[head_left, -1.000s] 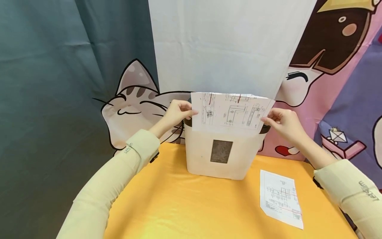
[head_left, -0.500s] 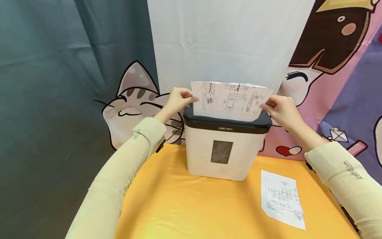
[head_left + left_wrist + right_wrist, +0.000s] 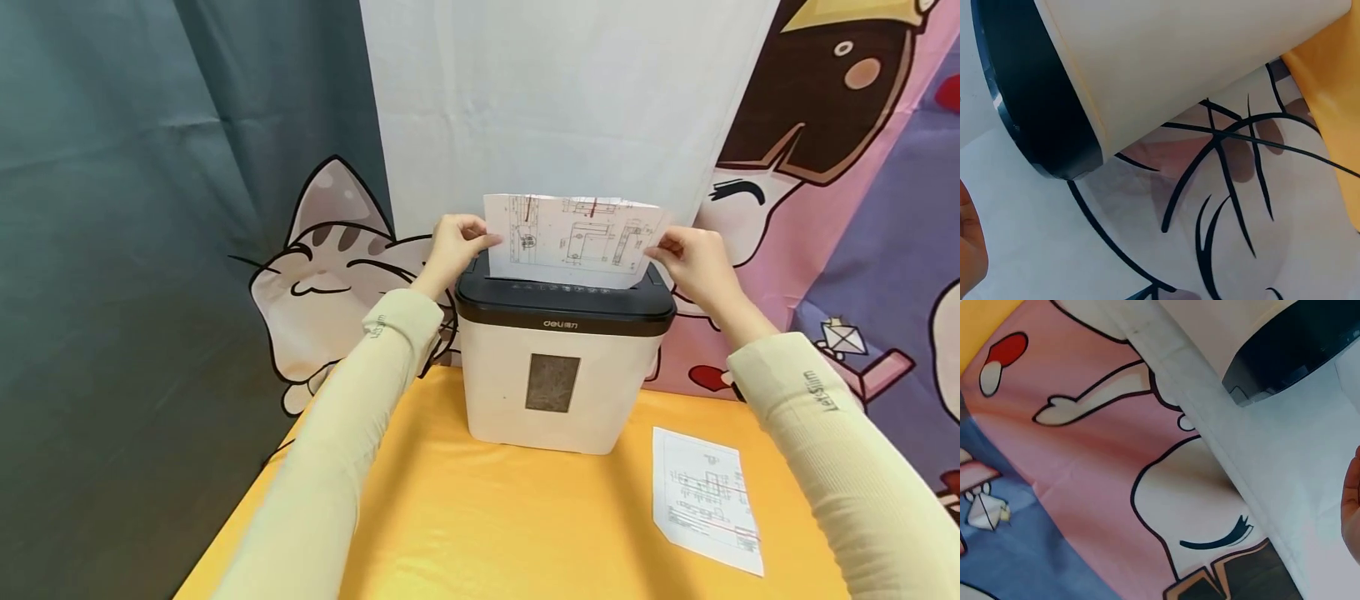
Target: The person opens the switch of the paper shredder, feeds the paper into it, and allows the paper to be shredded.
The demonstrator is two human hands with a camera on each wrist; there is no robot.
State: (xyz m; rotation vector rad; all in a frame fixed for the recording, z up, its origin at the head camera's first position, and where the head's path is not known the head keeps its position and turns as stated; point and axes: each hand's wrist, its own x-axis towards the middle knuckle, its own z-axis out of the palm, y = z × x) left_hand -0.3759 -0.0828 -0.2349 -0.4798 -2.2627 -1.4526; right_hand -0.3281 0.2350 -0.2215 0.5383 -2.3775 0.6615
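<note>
In the head view a printed sheet of paper [image 3: 573,242] with line drawings and red marks stands upright over a paper shredder [image 3: 546,433]. Its lower edge meets the black top [image 3: 562,310] at the slot. My left hand [image 3: 457,250] pinches the sheet's left edge between thumb and fingers. The opposite edge is pinched by my right hand [image 3: 693,262]. The shredder has a white bin with a dark window [image 3: 552,383]. Each wrist view catches only part of a hand, the left hand [image 3: 969,240] and the right hand [image 3: 1352,509], near the shredder's black top.
A second printed sheet [image 3: 707,500], one corner cut off, lies on the yellow tablecloth [image 3: 480,525] to the shredder's right. Behind stands a cloth backdrop [image 3: 570,100] with a cartoon cat [image 3: 322,283] and other figures.
Both hands have raised the sheet and moved it back from in front of the shredder to over its top, where its lower edge now meets the slot. The black top has come into view.
</note>
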